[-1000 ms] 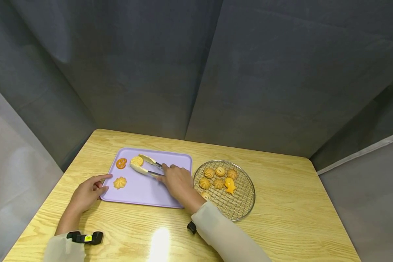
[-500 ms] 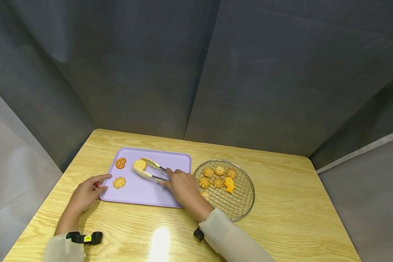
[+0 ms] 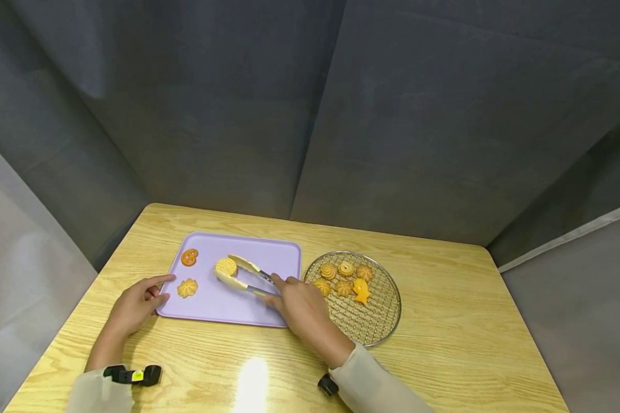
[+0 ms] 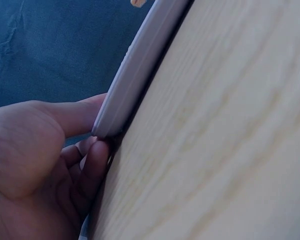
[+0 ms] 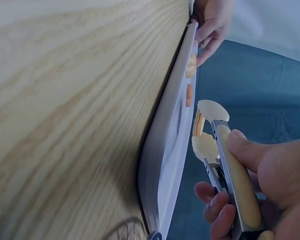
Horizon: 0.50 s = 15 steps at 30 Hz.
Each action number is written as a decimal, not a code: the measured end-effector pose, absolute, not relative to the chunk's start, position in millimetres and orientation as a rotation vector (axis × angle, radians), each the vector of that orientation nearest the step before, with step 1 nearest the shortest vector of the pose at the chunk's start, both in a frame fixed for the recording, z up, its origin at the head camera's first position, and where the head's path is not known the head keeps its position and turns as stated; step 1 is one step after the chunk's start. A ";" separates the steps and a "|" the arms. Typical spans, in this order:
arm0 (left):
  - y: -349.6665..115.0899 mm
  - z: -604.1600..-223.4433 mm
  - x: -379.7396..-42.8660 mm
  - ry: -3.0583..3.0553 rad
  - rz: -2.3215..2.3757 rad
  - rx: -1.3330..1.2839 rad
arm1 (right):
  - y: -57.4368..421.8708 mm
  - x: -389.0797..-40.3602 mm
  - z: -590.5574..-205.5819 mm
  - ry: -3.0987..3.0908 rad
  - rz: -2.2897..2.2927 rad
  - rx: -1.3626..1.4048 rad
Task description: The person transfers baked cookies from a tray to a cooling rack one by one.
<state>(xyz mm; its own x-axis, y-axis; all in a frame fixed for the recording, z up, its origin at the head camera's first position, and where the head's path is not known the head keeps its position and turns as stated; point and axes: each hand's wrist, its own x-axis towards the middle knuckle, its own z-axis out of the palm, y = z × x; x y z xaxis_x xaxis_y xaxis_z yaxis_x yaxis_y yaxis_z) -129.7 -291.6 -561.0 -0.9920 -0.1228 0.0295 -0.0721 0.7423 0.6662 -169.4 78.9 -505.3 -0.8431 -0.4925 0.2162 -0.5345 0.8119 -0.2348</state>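
My right hand point(image 3: 307, 312) holds a pair of tongs point(image 3: 232, 280) with cream tips over the lilac tray point(image 3: 212, 310). Between the tips is a round yellow sandwich biscuit point(image 3: 226, 266); in the right wrist view this biscuit point(image 5: 198, 124) shows edge-on, clear of the tray surface. At the tray's near left corner my left hand point(image 3: 134, 307) pinches the rim, thumb and fingers on either side of the edge point(image 4: 127, 75) in the left wrist view. A pretzel point(image 3: 189, 257) and a flower-shaped cookie point(image 3: 188, 288) lie at the tray's left end.
Right of the tray stands a round wire rack point(image 3: 374, 327) bearing several piped cookies point(image 3: 344, 288) and an orange fish-shaped piece point(image 3: 361, 291). My right forearm partly covers the rack's left side. Dark grey curtains point(image 3: 227, 115) rise behind the wooden table point(image 3: 454, 321).
The tongs have closed in on the round biscuit and moved right with it across the tray, the right hand drawing back toward the rack. My left hand stays at the tray corner.
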 end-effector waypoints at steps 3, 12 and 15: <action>-291.1 -560.7 -129.8 -2.866 -1.077 0.160 | 85.8 -164.2 -505.2 -2.831 0.440 0.818; -291.2 -561.0 -129.8 -2.870 -1.089 0.176 | 109.6 -148.6 -501.1 -2.809 0.482 0.784; -290.9 -561.1 -129.4 -2.869 -1.099 0.179 | 117.1 -143.6 -500.3 -2.802 0.501 0.770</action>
<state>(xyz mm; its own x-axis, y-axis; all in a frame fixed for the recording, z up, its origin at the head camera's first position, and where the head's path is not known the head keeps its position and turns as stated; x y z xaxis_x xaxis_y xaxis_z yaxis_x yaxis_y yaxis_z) -129.4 -290.9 -561.1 -0.9912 -0.1311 0.0185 -0.0853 0.7386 0.6687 -143.6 117.1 -500.3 -0.8465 -0.4589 0.2700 -0.5240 0.8077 -0.2702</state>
